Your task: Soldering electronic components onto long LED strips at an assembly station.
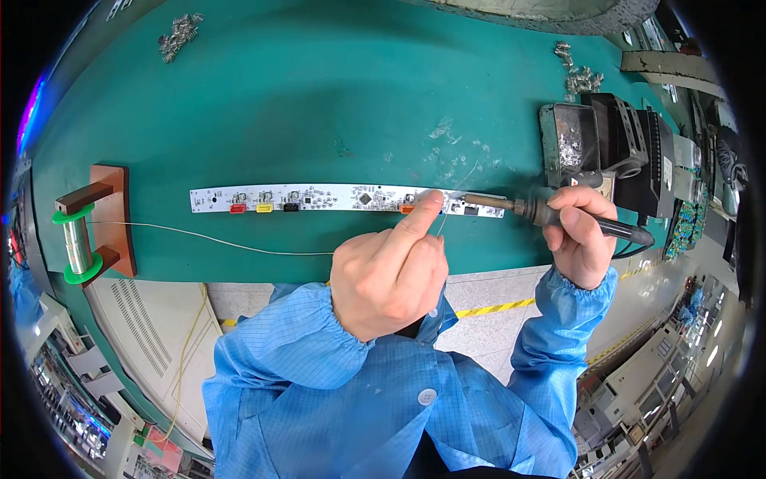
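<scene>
A long white circuit board lies across the green mat, with red, yellow, black and orange connectors along its near edge. My left hand is closed over the solder wire, its index finger stretched onto the board's right part. A short end of the wire shows beside that finger. Held like a pen, the soldering iron is in my right hand. Its tip points left, over the board's right end near my left fingertip; whether it touches the board I cannot tell.
At left, a spool of solder sits on a brown stand. A metal tray and a black soldering station stand at right. Small metal parts lie in piles at far left and far right. A round grey-rimmed object overhangs the far edge.
</scene>
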Tool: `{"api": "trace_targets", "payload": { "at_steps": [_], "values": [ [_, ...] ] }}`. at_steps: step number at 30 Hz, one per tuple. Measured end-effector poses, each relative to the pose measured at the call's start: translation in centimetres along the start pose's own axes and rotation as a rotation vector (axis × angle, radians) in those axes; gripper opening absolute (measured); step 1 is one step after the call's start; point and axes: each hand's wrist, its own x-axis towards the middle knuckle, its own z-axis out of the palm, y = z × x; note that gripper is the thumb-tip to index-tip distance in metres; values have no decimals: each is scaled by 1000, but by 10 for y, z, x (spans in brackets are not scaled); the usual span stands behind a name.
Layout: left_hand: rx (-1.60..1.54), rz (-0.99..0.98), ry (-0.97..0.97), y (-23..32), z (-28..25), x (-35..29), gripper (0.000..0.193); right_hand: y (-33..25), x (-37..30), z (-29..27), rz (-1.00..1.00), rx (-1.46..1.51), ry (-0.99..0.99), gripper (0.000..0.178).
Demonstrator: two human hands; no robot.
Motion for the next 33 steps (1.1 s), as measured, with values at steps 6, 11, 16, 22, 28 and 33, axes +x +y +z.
{"api": "trace_targets", "payload": {
  "at_steps": [6,11,16,22,28,33],
  "values": [
    [-3,2,-13,0,-1,1,18,1,1,3,-53,6,-13,19],
    [-26,0,-12,1,0,1,17,3,-2,2,-78,17,-1,19],
    [-21,-14,-26,2,-3,1,17,13,-22,8,-238,113,239,23],
    [-50,-16,-12,3,-1,2,17,69,-43,8,-1013,-464,670,38],
    [-18,15,3,-3,-5,-1,19,79,-46,22,-732,-621,596,43],
    [-92,8,14,2,-8,1,14,76,-51,16,-616,-702,594,40]
  ]
}}
